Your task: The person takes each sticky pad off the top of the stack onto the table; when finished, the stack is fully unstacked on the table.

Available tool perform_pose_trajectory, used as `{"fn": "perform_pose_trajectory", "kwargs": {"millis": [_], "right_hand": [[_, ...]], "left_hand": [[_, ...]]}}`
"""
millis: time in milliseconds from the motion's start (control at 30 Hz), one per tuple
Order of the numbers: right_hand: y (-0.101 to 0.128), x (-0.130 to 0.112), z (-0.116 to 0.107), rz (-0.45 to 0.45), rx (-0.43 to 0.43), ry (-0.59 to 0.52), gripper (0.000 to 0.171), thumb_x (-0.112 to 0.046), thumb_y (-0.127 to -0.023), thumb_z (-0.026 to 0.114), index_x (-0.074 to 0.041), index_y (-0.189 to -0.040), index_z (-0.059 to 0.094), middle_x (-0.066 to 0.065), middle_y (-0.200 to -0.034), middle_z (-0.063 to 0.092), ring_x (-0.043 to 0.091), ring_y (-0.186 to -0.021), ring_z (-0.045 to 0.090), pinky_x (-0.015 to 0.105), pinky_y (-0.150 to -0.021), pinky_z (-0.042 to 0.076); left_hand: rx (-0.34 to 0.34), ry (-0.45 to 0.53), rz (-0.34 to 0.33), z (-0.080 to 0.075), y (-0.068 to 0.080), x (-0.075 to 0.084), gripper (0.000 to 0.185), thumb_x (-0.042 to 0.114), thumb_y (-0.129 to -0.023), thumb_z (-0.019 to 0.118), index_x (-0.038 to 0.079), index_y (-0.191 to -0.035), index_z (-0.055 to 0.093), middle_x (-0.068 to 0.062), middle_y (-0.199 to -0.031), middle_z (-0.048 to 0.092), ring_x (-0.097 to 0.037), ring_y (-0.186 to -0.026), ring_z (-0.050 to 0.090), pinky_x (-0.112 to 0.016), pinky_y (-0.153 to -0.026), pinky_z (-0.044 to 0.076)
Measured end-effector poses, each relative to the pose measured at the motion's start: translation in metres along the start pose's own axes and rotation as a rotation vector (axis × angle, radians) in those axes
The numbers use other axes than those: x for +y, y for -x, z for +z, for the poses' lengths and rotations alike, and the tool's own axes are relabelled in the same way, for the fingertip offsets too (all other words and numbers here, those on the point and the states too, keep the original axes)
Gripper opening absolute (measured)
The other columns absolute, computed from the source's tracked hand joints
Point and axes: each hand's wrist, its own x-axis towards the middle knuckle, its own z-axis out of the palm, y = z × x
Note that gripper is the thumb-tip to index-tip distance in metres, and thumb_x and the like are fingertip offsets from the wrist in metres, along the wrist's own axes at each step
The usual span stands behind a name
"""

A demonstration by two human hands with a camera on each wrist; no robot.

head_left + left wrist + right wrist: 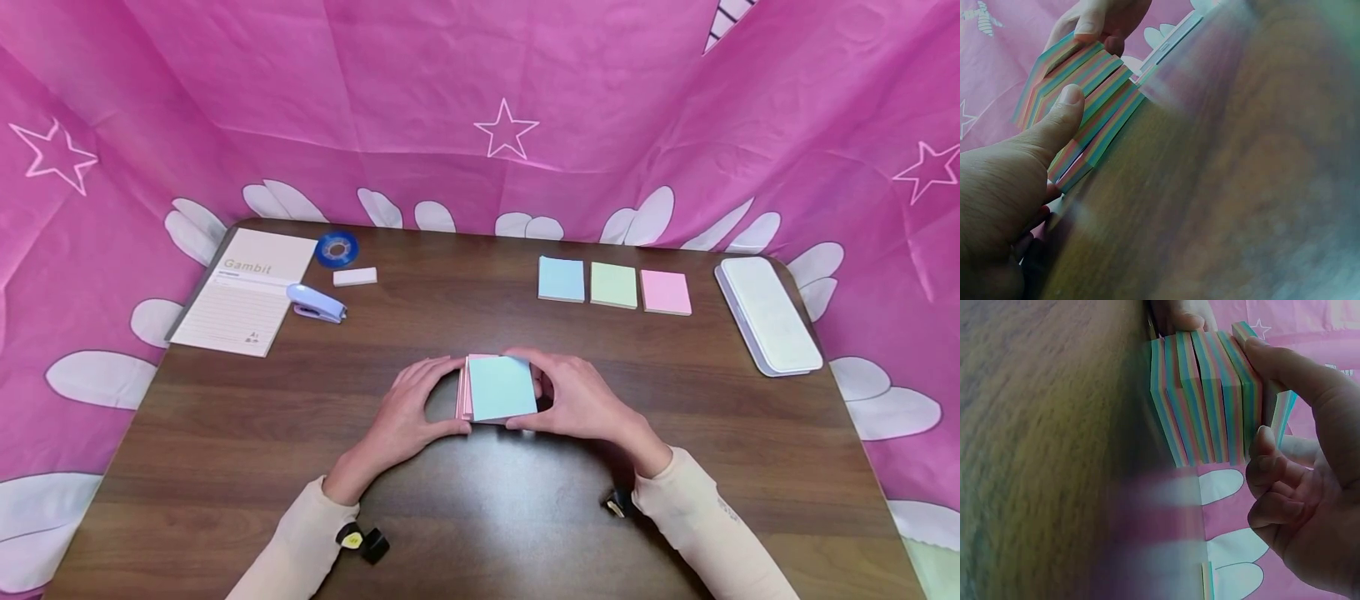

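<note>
Both hands (405, 412) (585, 400) with fingers clasping a sticky-note stack (501, 387), far from the "Gambit" notepad (243, 292).

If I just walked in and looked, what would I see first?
Probably the two hands in the middle of the brown table: the left hand and the right hand hold a stack of sticky notes between them, blue sheet on top. Then the bright pink cloth with white stars behind the table, and the blue, green and pink note pads lined up at the far edge.
</note>
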Motion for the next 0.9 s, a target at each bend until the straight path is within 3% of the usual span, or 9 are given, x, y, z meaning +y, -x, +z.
{"fn": "perform_pose_trajectory", "kwargs": {"millis": [133,367,600,900], "right_hand": [[0.002,0.002,-0.008,-0.003,0.014,-0.024,0.086,-0.036,-0.076,0.104,-0.014,-0.149,0.065,-0.009,-0.083,0.059,0.007,-0.070,0.053,0.028,-0.065,0.045],[0.007,0.019,-0.035,0.036,0.121,-0.100,0.088,-0.022,-0.075,0.106,-0.014,-0.151,0.063,-0.003,-0.086,0.061,0.014,-0.073,0.056,0.028,-0.062,0.046],[0.006,0.048,-0.047,0.097,0.195,-0.071,0.084,-0.023,-0.078,0.103,-0.012,-0.151,0.063,0.001,-0.083,0.061,0.016,-0.072,0.055,0.028,-0.063,0.045],[0.004,0.083,-0.039,0.212,0.108,0.036,0.081,-0.033,-0.084,0.100,-0.010,-0.152,0.062,0.001,-0.082,0.062,0.016,-0.073,0.056,0.033,-0.067,0.044]], "left_hand": [[-0.003,0.001,-0.008,0.000,0.000,0.000,0.093,0.047,-0.086,0.097,0.021,-0.164,0.054,-0.010,-0.166,0.056,-0.038,-0.157,0.045,-0.068,-0.128,0.029],[-0.004,0.010,-0.004,0.000,0.000,0.000,0.093,0.046,-0.086,0.097,0.021,-0.164,0.054,-0.011,-0.166,0.055,-0.038,-0.157,0.045,-0.068,-0.128,0.030],[-0.001,0.009,-0.008,-0.001,0.000,-0.001,0.092,0.045,-0.086,0.097,0.020,-0.164,0.055,-0.011,-0.165,0.056,-0.038,-0.157,0.045,-0.069,-0.127,0.031],[-0.010,0.007,-0.016,0.000,0.000,0.000,0.093,0.045,-0.086,0.097,0.021,-0.164,0.054,-0.011,-0.166,0.055,-0.038,-0.157,0.044,-0.069,-0.127,0.030]]}}
